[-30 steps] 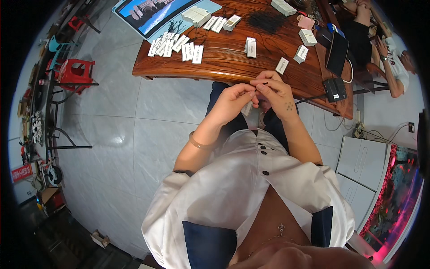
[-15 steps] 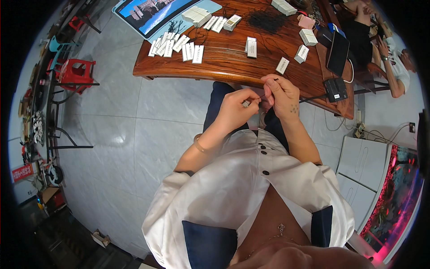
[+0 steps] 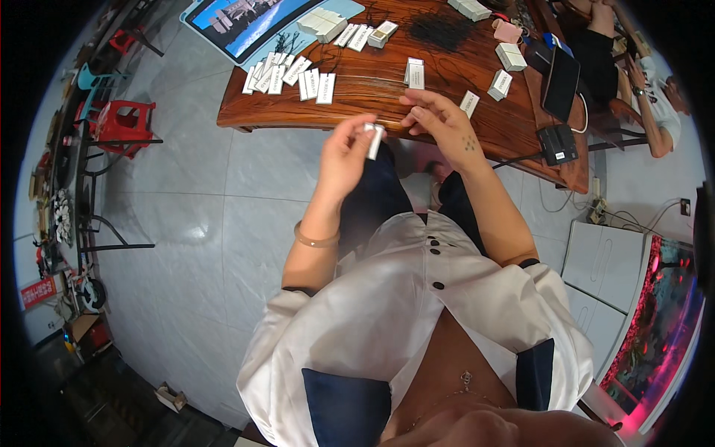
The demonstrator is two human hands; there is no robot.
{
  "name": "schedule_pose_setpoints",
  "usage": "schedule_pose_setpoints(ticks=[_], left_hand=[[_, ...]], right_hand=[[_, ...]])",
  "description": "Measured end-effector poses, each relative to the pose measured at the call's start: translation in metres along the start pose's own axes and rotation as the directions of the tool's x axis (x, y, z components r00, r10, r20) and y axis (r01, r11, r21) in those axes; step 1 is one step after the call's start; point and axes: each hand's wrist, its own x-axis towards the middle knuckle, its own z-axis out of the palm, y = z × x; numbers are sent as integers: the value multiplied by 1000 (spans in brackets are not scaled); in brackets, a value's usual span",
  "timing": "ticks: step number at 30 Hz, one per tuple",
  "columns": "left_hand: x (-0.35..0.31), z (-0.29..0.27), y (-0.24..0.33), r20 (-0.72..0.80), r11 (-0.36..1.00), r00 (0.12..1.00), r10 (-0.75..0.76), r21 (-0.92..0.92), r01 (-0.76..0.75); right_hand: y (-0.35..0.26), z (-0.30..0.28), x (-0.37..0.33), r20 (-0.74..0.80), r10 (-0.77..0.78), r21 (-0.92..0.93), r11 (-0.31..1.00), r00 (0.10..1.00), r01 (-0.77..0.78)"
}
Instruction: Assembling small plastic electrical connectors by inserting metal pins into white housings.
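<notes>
My left hand (image 3: pixel 344 158) is closed at the table's front edge, pinching a small white tag (image 3: pixel 375 143) that hangs down from its fingertips. To its right, my right hand (image 3: pixel 445 128) is raised over the edge with its fingers bent and apart, and no object shows clearly in them. A thin dark line near the fingertips could be a cord, but it is too fine to be sure. Beyond my right hand lie a white tag (image 3: pixel 468 103) and a small stack of tags (image 3: pixel 415 74). Several tags (image 3: pixel 277 75) with black cords are spread at the table's left.
The brown wooden table (image 3: pixel 357 93) carries a black cord pile (image 3: pixel 441 31), tag bundles (image 3: pixel 323 25), a tablet-like screen (image 3: pixel 242 26), a dark phone (image 3: pixel 560 89) and a black box (image 3: pixel 557 147) at its right edge. Another person (image 3: pixel 655 112) sits beyond. A red stool (image 3: pixel 125 127) stands left.
My hands have moved apart and toward the table. The left has gone up and left, with the white tag now plainly visible; the right has shifted up and left, its fingers loosened.
</notes>
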Motion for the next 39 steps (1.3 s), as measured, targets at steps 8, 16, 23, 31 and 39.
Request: schedule_pose_setpoints(ticks=[8, 16, 23, 31, 39], left_hand=[[62, -29, 12, -9, 953, 974, 225, 212, -218], [69, -27, 17, -8, 189, 787, 617, 972, -138], [36, 8, 1, 171, 515, 800, 575, 683, -517], [22, 22, -5, 120, 719, 877, 465, 528, -453], [12, 33, -2, 153, 875, 946, 286, 360, -323]], right_hand=[[5, -4, -18, 42, 98, -37, 995, 994, -96], [-8, -29, -28, -53, -362, -666, 707, 931, 238], [-31, -87, -16, -107, -563, -926, 356, 819, 123], [-16, -69, -22, 45, -518, -991, 87, 854, 105], [-9, -49, 55, 285, -383, -939, 73, 879, 336]])
